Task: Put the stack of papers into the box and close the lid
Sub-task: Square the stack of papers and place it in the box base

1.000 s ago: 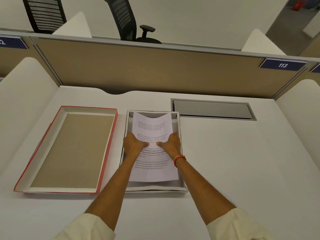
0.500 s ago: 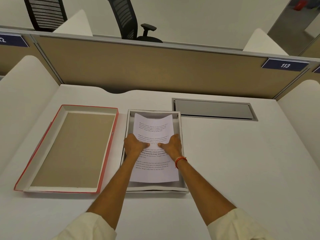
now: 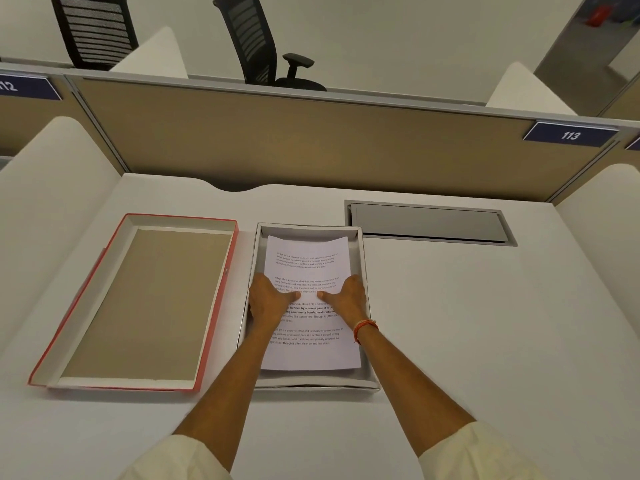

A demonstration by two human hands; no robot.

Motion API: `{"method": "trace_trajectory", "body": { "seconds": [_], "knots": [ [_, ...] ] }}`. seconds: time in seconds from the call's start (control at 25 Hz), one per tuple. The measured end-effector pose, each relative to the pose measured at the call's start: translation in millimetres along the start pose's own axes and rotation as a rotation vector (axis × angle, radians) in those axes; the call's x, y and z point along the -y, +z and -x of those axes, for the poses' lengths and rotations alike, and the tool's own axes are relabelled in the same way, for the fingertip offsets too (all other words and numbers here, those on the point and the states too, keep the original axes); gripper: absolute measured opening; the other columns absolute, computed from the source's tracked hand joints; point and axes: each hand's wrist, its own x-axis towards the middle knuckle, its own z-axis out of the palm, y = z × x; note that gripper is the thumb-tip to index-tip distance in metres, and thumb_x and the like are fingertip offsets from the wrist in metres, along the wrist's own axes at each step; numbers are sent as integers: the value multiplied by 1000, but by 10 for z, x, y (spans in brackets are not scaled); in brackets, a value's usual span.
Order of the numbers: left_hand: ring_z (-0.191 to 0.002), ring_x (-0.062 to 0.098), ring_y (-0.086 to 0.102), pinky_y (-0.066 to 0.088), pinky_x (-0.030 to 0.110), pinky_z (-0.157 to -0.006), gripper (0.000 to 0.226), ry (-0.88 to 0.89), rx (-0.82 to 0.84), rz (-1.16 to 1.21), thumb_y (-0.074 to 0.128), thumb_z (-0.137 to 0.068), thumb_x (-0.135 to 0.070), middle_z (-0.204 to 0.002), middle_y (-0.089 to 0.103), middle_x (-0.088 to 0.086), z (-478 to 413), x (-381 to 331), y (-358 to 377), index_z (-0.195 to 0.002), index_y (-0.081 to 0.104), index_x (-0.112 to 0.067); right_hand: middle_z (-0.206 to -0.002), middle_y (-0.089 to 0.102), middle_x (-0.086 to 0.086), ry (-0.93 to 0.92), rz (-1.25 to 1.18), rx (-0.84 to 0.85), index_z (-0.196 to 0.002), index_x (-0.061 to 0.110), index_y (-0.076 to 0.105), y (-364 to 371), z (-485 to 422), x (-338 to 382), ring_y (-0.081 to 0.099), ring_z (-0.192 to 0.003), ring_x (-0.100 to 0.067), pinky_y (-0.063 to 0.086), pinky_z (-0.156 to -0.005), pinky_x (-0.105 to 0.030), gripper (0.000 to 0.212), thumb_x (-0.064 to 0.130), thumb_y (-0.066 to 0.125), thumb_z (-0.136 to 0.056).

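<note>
Stack of papers (image 3: 309, 299) lies in box (image 3: 364, 271), thumbs on top.

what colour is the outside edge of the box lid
Red-orange on the lid, with a tan inside, seen in the head view.

papers (image 3: 306, 258) in box (image 3: 363, 268), lid (image 3: 145, 303) left beside it

Soft, even indoor light with a warm cast, moderately bright, no glare on the white desk (image 3: 450, 323); shadows are faint — a thin dark band under the box (image 3: 367, 384) at its near edge, a dim patch inside its far wall; wide-angle distortion bows the partition (image 3: 311, 140) and splays the frame's edges; printed text on the papers (image 3: 308, 265) reads small and slightly soft.
</note>
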Motion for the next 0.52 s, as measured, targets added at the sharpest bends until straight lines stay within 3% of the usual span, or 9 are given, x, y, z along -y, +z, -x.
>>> {"method": "trace_trajectory", "body": {
  "seconds": [0.32, 0.52],
  "knots": [
    [-106, 32, 65, 57, 39, -80, 71, 42, -62, 64, 92, -61, -25, -118, 66, 15, 89, 51, 6, -117, 55, -4, -120, 59, -15, 20, -28, -7, -120, 2, 46, 2, 19, -16, 63, -109, -29, 49, -77, -22, 64, 30, 82, -76],
    [-103, 30, 67, 54, 34, -77, 68, 44, -86, 26, 91, -62, -32, -117, 68, 13, 138, 64, -26, -116, 57, -9, -123, 57, -16, 25, -77, -55, -122, 1, 43, 37, 51, -35, 60, -114, -30, 54, -91, -32, 69, 26, 85, -73]
  ]
}}
